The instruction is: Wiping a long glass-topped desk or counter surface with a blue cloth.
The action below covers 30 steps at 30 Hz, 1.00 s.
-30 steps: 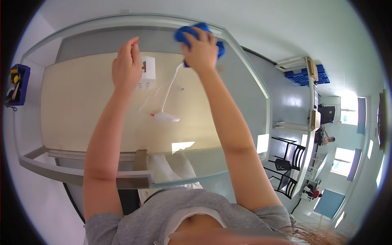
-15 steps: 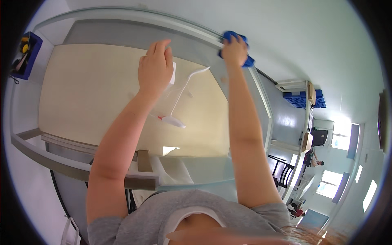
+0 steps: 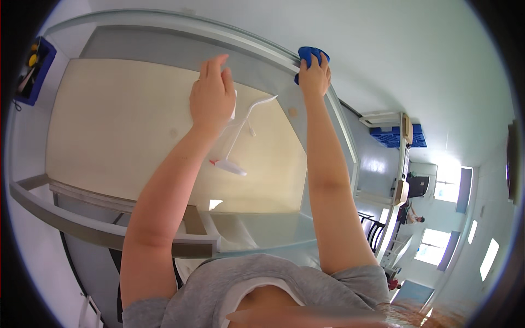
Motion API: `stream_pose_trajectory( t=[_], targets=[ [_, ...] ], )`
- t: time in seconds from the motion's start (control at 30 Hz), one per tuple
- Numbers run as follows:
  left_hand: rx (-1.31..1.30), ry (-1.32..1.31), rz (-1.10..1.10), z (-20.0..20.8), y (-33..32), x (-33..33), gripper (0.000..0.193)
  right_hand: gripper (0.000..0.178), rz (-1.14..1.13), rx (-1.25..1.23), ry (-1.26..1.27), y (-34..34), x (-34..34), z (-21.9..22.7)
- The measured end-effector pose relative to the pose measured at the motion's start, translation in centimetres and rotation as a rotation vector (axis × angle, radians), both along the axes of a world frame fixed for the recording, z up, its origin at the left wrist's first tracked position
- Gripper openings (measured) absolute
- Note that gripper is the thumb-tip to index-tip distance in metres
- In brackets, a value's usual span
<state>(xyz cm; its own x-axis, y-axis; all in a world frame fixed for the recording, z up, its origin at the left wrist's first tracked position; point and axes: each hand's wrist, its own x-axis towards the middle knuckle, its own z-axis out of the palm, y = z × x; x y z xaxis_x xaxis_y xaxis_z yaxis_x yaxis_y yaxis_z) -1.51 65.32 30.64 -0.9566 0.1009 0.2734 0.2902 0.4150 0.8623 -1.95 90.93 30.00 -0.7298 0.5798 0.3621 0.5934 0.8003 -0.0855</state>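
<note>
While our left hand (image 3: 212, 102) hangs half-open, our right hand (image 3: 315, 82) grips blue cloth (image 3: 310, 53) beneath it at the table's (image 3: 251, 46) far-right corner.

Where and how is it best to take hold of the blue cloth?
Probably by the near part of the blue cloth, from above and the person's side, fingers spread, as the right hand holds it: it looks bunched, lying at the table's rim.

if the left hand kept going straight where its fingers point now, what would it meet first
Most likely the table's far white rail, just past the fingertips of the left hand. Its height is hard to judge, so it might pass over the rail towards the pale surface beyond.
</note>
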Motion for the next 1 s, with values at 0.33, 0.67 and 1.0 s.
stream_pose_trajectory(
  t=[0.33, 0.67, 1.0],
  targets=[
    [0.023, 0.018, 0.056, -0.7, -0.1, -0.1, 0.025, 0.032, 0.549, -0.056, 0.097, -12.3, 4.9, 1.0],
    [0.057, -0.025, 0.009, -0.3, 0.1, -0.2, 0.027, 0.033, -0.106, 0.035, -0.008, 1.9, 14.7, 0.6],
    [-0.013, 0.031, 0.013, -1.3, 0.1, -0.9, 0.026, 0.033, 0.785, -0.195, 0.015, -23.4, 19.3, 3.4]
  ],
)
